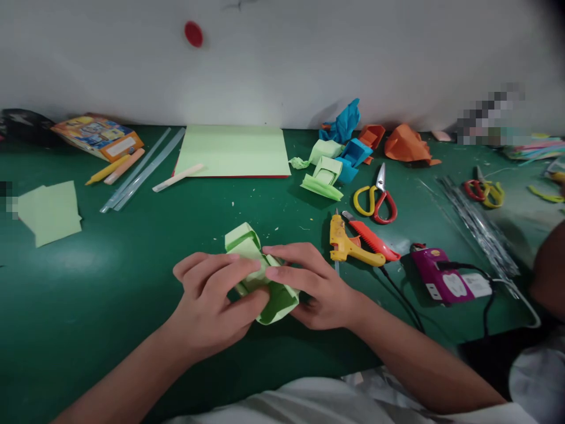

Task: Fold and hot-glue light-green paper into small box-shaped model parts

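Note:
Both of my hands are on a light green folded paper piece, held just above the green table near its front edge. My left hand grips it from the left, thumb low and fingers over the top. From the right, my right hand pinches the paper's edge, its fingertips close to the left ones. A boxy folded end sticks out at the upper left, and a hollow opening shows at the lower right. My fingers cover the middle of the piece.
To the right lie a yellow glue gun, a red utility knife, scissors and a purple power adapter. Folded green paper pieces sit behind. Green sheets lie at the back, glue sticks at left. Another person sits at right.

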Tool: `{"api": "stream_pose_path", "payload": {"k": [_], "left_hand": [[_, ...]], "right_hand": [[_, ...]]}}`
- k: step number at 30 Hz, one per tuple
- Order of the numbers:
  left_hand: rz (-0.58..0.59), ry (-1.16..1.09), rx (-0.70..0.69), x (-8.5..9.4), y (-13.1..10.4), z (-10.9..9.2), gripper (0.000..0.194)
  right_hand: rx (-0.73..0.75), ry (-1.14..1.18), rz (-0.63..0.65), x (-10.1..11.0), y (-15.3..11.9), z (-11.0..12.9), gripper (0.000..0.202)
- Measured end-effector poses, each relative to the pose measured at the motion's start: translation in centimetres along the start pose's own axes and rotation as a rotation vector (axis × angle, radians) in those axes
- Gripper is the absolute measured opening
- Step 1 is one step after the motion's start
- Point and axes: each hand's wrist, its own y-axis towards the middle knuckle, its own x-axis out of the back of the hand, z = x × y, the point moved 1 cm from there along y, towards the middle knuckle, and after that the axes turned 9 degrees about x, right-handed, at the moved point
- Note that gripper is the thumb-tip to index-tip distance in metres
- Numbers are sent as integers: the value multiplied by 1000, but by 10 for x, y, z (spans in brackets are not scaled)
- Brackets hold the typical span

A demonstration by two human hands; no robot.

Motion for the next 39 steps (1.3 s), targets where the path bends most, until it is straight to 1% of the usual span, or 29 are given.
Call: {"api": "stream_pose_path", "payload": {"k": [6, 9, 12, 18, 24, 31, 35, 39], "left_hand": [[11, -25, 12, 1, 2, -4, 21], [37, -9, 23, 1, 2, -5, 20], [66, 8, 27, 3, 0, -4, 18], [84, -2, 28, 4, -2, -3, 19], [131, -1, -9, 5, -4, -3, 21], [174, -39, 23, 5, -7, -5, 20], [151, -73, -1, 4, -7, -5, 20], [128, -108, 1, 5, -5, -6, 21]], "right_hand": [[18, -71, 26, 0, -1, 0, 62], [14, -99, 24, -1, -1, 0, 61], [13, -106, 31, -2, 0, 0, 61], [34, -92, 19, -3, 2, 1, 55], [37, -125, 26, -4, 1, 1, 64], [66, -165, 11, -5, -2, 0, 65], [68, -164, -1, -5, 0, 2, 77], [72, -175, -23, -4, 0, 4, 82]]}}
